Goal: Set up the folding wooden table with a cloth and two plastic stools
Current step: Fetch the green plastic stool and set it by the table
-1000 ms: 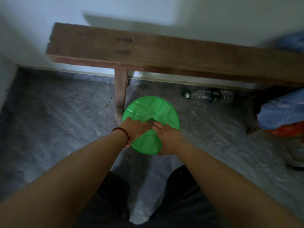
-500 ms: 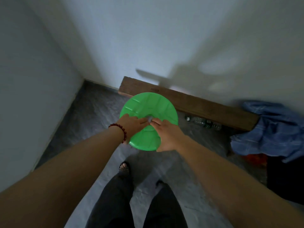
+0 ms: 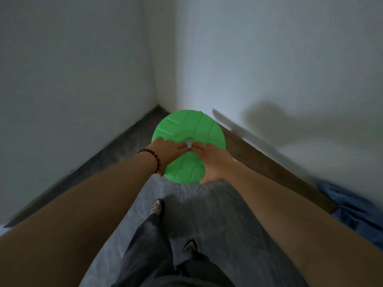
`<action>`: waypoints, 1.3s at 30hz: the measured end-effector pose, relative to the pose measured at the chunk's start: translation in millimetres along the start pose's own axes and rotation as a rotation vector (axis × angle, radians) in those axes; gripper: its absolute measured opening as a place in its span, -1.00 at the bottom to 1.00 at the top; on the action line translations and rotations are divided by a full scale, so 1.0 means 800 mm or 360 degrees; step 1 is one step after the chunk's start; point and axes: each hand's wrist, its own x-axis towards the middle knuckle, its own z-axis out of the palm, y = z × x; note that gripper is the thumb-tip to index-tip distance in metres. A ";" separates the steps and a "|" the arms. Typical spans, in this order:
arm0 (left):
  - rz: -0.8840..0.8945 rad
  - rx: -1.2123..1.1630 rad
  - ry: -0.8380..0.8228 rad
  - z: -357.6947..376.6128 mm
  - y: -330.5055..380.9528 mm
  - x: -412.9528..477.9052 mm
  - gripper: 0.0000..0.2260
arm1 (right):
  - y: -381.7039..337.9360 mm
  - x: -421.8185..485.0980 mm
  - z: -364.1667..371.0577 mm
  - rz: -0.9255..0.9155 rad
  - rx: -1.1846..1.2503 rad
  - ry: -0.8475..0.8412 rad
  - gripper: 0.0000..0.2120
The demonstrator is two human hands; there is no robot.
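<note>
Bare floor (image 3: 217,220) lies open below; the wooden bench (image 3: 269,162) and blue cloth (image 3: 356,210) crowd the right wall (image 3: 269,69).

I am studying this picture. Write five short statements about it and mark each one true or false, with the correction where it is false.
1. The left hand and the right hand both hold the green stool. True.
2. The bead bracelet is on the right wrist. False: it is on the left wrist.
3. A blue cloth lies at the right, by the end of the long wooden piece. True.
4. The stool's seat is square. False: it is round.
5. The person is barefoot. False: the person wears sandals.
</note>
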 end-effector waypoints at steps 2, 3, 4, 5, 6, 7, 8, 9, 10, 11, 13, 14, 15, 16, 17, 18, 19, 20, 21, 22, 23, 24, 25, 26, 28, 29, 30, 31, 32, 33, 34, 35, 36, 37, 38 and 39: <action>-0.0105 -0.0060 -0.0022 0.013 -0.001 -0.031 0.06 | -0.022 0.005 -0.007 -0.0114 -0.0041 -0.0021 0.14; -0.0156 -0.0089 -0.0028 0.019 -0.003 -0.046 0.06 | -0.033 0.009 -0.010 -0.0174 -0.0060 -0.0022 0.14; -0.0207 -0.0114 -0.0037 0.025 -0.005 -0.061 0.06 | -0.045 0.013 -0.014 -0.0237 -0.0078 -0.0020 0.15; -0.0253 -0.0140 -0.0049 0.030 -0.008 -0.077 0.07 | -0.057 0.019 -0.017 -0.0295 -0.0091 -0.0019 0.16; -0.0296 -0.0163 -0.0065 0.036 -0.011 -0.093 0.07 | -0.070 0.024 -0.019 -0.0348 -0.0098 -0.0018 0.16; -0.0341 -0.0183 -0.0074 0.043 -0.015 -0.109 0.08 | -0.085 0.030 -0.021 -0.0401 -0.0104 -0.0012 0.16; -0.0388 -0.0204 -0.0080 0.051 -0.018 -0.126 0.08 | -0.101 0.036 -0.022 -0.0452 -0.0112 -0.0009 0.15; -0.0432 -0.0223 -0.0083 0.061 -0.022 -0.142 0.08 | -0.116 0.042 -0.023 -0.0502 -0.0119 -0.0006 0.14; -0.0474 -0.0244 -0.0088 0.070 -0.025 -0.159 0.08 | -0.133 0.048 -0.024 -0.0548 -0.0126 -0.0006 0.14; -0.0515 -0.0266 -0.0095 0.081 -0.028 -0.176 0.07 | -0.150 0.053 -0.026 -0.0591 -0.0141 -0.0010 0.15; -0.0593 -0.0321 -0.0107 0.102 -0.033 -0.209 0.07 | -0.186 0.065 -0.030 -0.0671 -0.0187 -0.0033 0.15; -0.0635 -0.0350 -0.0111 0.112 -0.036 -0.227 0.07 | -0.206 0.071 -0.032 -0.0709 -0.0217 -0.0049 0.15; -0.0677 -0.0373 -0.0116 0.125 -0.040 -0.245 0.07 | -0.227 0.078 -0.033 -0.0744 -0.0248 -0.0066 0.14; -0.0717 -0.0399 -0.0122 0.138 -0.044 -0.264 0.08 | -0.249 0.085 -0.034 -0.0775 -0.0275 -0.0082 0.13; -0.0755 -0.0430 -0.0129 0.151 -0.049 -0.282 0.08 | -0.272 0.091 -0.035 -0.0808 -0.0298 -0.0094 0.12; -0.0791 -0.0463 -0.0135 0.165 -0.053 -0.302 0.08 | -0.296 0.097 -0.035 -0.0845 -0.0321 -0.0101 0.12; -0.0826 -0.0494 -0.0137 0.179 -0.058 -0.322 0.09 | -0.320 0.103 -0.035 -0.0881 -0.0343 -0.0106 0.11; -0.0858 -0.0521 -0.0141 0.192 -0.062 -0.344 0.09 | -0.345 0.108 -0.034 -0.0909 -0.0362 -0.0112 0.10; -0.0886 -0.0540 -0.0145 0.206 -0.067 -0.366 0.09 | -0.371 0.112 -0.033 -0.0929 -0.0375 -0.0119 0.10; -0.0910 -0.0556 -0.0153 0.220 -0.071 -0.388 0.09 | -0.399 0.116 -0.031 -0.0946 -0.0382 -0.0126 0.10; -0.0930 -0.0565 -0.0163 0.234 -0.076 -0.411 0.08 | -0.426 0.120 -0.028 -0.0964 -0.0384 -0.0134 0.10; -0.0950 -0.0570 -0.0176 0.248 -0.080 -0.433 0.07 | -0.453 0.124 -0.025 -0.0986 -0.0381 -0.0144 0.11; -0.0969 -0.0578 -0.0193 0.263 -0.085 -0.455 0.08 | -0.481 0.128 -0.022 -0.1010 -0.0378 -0.0159 0.11; -0.0991 -0.0591 -0.0213 0.278 -0.090 -0.477 0.08 | -0.508 0.133 -0.020 -0.1036 -0.0379 -0.0173 0.11; -0.1042 -0.0617 -0.0244 0.306 -0.099 -0.521 0.09 | -0.563 0.143 -0.015 -0.1096 -0.0397 -0.0186 0.11; -0.1069 -0.0631 -0.0253 0.320 -0.103 -0.543 0.08 | -0.589 0.148 -0.014 -0.1128 -0.0406 -0.0187 0.11; -0.1097 -0.0642 -0.0258 0.333 -0.107 -0.565 0.08 | -0.616 0.152 -0.012 -0.1164 -0.0414 -0.0185 0.10; -0.1128 -0.0651 -0.0262 0.346 -0.111 -0.587 0.08 | -0.643 0.156 -0.010 -0.1203 -0.0419 -0.0182 0.10; -0.1160 -0.0662 -0.0269 0.358 -0.113 -0.609 0.07 | -0.668 0.159 -0.009 -0.1242 -0.0428 -0.0181 0.09; -0.1196 -0.0674 -0.0278 0.371 -0.116 -0.630 0.07 | -0.694 0.162 -0.008 -0.1280 -0.0439 -0.0186 0.09; -0.1233 -0.0686 -0.0288 0.383 -0.119 -0.651 0.07 | -0.718 0.165 -0.008 -0.1317 -0.0451 -0.0190 0.08; -0.1270 -0.0703 -0.0298 0.395 -0.121 -0.670 0.06 | -0.741 0.168 -0.008 -0.1356 -0.0462 -0.0193 0.08; -0.1306 -0.0726 -0.0310 0.406 -0.123 -0.688 0.06 | -0.764 0.171 -0.008 -0.1399 -0.0474 -0.0195 0.07; -0.1340 -0.0749 -0.0321 0.416 -0.124 -0.705 0.05 | -0.785 0.175 -0.008 -0.1437 -0.0487 -0.0200 0.07; -0.1372 -0.0770 -0.0334 0.426 -0.125 -0.720 0.05 | -0.804 0.179 -0.007 -0.1473 -0.0501 -0.0206 0.07; -0.1402 -0.0791 -0.0346 0.435 -0.127 -0.733 0.04 | -0.821 0.184 -0.005 -0.1506 -0.0518 -0.0216 0.07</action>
